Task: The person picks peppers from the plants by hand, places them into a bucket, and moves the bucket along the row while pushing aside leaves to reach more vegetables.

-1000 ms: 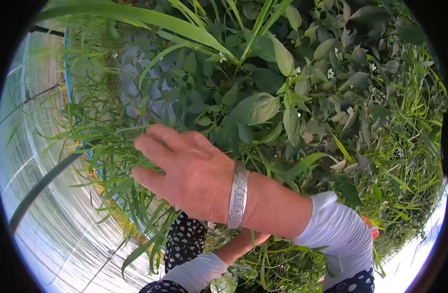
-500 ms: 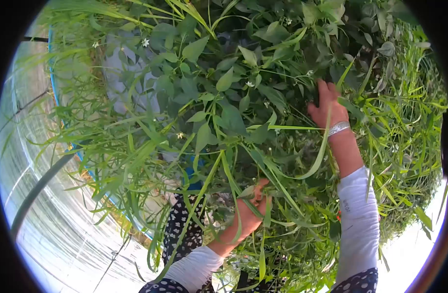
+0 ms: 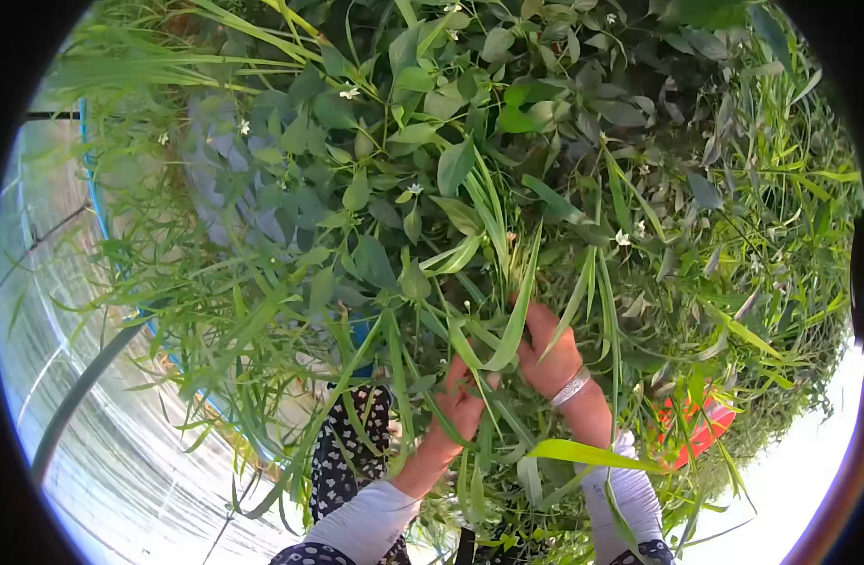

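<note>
Long grass blades (image 3: 516,320) rise around the left hand (image 3: 462,403) and right hand (image 3: 552,356), whose fingers are partly hidden; whether either grips, I cannot tell. A hard tug could tear the white-flowered plants (image 3: 455,168) tangled close by

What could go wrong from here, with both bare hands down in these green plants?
The right hand, among long, narrow green grass blades, might snag its shiny silver bracelet on a stem. The blades' thin edges could scratch the bare left hand. Tugging here might also damage the broad, pointed green leaves tangled close by.
</note>
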The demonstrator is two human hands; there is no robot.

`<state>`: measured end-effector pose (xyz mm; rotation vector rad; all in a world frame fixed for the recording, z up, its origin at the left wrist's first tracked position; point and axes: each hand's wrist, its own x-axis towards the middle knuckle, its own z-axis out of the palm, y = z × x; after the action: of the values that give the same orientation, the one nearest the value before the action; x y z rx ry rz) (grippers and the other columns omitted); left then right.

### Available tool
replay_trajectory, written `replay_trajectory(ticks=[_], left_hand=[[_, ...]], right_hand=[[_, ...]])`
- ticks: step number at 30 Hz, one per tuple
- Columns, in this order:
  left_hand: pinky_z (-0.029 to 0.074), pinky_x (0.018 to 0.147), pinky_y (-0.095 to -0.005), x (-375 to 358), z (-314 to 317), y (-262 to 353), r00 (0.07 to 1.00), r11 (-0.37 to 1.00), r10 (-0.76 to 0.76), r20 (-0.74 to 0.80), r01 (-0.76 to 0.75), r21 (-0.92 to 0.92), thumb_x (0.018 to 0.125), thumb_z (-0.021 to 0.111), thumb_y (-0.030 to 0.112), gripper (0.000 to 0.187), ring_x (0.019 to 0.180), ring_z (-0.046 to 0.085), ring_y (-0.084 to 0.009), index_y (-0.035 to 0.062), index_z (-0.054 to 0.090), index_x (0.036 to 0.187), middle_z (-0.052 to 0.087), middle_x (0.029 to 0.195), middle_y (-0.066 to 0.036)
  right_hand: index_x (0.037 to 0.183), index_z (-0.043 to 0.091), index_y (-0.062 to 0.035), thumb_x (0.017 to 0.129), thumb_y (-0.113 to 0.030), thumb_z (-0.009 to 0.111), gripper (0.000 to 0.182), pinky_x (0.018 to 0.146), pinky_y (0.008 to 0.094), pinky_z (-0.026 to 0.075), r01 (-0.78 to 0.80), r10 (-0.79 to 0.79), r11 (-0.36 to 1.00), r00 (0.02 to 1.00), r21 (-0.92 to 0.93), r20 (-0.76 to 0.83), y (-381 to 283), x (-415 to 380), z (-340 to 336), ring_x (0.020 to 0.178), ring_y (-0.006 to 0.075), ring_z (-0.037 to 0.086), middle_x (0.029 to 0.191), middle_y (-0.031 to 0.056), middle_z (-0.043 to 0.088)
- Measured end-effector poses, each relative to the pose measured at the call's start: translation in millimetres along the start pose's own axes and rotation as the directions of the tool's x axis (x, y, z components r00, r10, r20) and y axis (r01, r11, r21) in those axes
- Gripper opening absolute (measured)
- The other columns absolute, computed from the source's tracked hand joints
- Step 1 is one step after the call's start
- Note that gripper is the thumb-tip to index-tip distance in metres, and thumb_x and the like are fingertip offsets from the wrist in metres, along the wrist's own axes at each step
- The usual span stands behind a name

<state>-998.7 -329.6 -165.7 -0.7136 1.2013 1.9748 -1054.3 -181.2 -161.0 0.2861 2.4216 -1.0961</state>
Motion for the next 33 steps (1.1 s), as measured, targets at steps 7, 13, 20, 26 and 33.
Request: replay_trajectory(ticks=[7, 13, 20, 26, 33], left_hand=[[0.038, 0.073, -0.0231, -2.5, -3.9, -30.2, 0.998, 0.998, 0.06, 0.031, -0.061, 0.028, 0.088, 0.055, 0.013, 0.045, 0.082, 0.048, -0.0062, 0.0033, 0.04, 0.129, 0.054, 0.1, 0.003], [0.041, 0.071, -0.0257, -6.1, 0.9, -26.6, 0.994, 0.993, -0.016, 0.111, 0.03, -0.118, 0.086, 0.059, 0.013, 0.04, 0.08, 0.051, -0.0091, 0.0058, 0.046, 0.123, 0.055, 0.084, 0.001], [0.041, 0.071, -0.026, 5.4, -31.8, -77.5, 0.94, 0.937, 0.055, 0.335, 0.068, -0.344, 0.085, 0.06, 0.015, 0.034, 0.08, 0.053, -0.0098, 0.0055, 0.051, 0.117, 0.06, 0.09, -0.002], [0.045, 0.067, -0.0237, -3.0, -14.6, 19.5, 0.977, 0.936, -0.081, 0.199, 0.144, -0.323, 0.083, 0.059, 0.007, 0.031, 0.077, 0.051, -0.0088, -0.0003, 0.053, 0.112, 0.055, 0.09, -0.004], [0.047, 0.075, -0.0326, -6.0, -22.7, 79.7, 0.865, 0.74, 0.499, -0.052, -0.394, 0.545, 0.074, 0.063, 0.001, 0.043, 0.094, 0.055, -0.0233, -0.0008, 0.051, 0.116, 0.056, 0.107, -0.014]], right_hand=[[0.102, 0.058, 0.0013, 0.074, 0.001, 0.055, 0.028, 0.078, 0.0309, 0.046, 0.356, -0.375, 0.927, 0.858, -0.119, -0.352, -92.1, 99.5, -89.4, 0.089, 0.0262, 0.06, 0.098, 0.0159, 0.061], [0.131, 0.036, -0.0104, 0.063, -0.03, 0.072, 0.08, 0.093, 0.0426, 0.039, 0.4, -0.407, 0.879, 0.913, -0.258, 0.031, -136.3, 231.8, 4.6, 0.112, 0.0333, 0.048, 0.125, 0.0152, 0.046], [0.124, 0.044, -0.0167, 0.064, -0.021, 0.068, 0.064, 0.088, 0.0482, 0.036, 0.495, -0.176, 0.75, 0.788, -0.438, 0.59, -100.8, 196.8, 89.1, 0.104, 0.027, 0.053, 0.101, 0.0102, 0.061], [0.099, 0.056, -0.0119, 0.06, -0.012, 0.066, 0.041, 0.091, 0.0463, 0.037, 0.588, -0.499, 0.782, 0.789, -0.208, 0.358, -20.8, 116.9, 57.4, 0.095, 0.0298, 0.052, 0.094, 0.0075, 0.056], [0.1, 0.055, -0.0098, 0.059, -0.004, 0.062, 0.042, 0.095, 0.044, 0.038, 0.605, -0.587, 0.793, 0.79, -0.069, 0.174, 11.6, 95.2, 44.9, 0.105, 0.0361, 0.048, 0.108, 0.011, 0.053]])
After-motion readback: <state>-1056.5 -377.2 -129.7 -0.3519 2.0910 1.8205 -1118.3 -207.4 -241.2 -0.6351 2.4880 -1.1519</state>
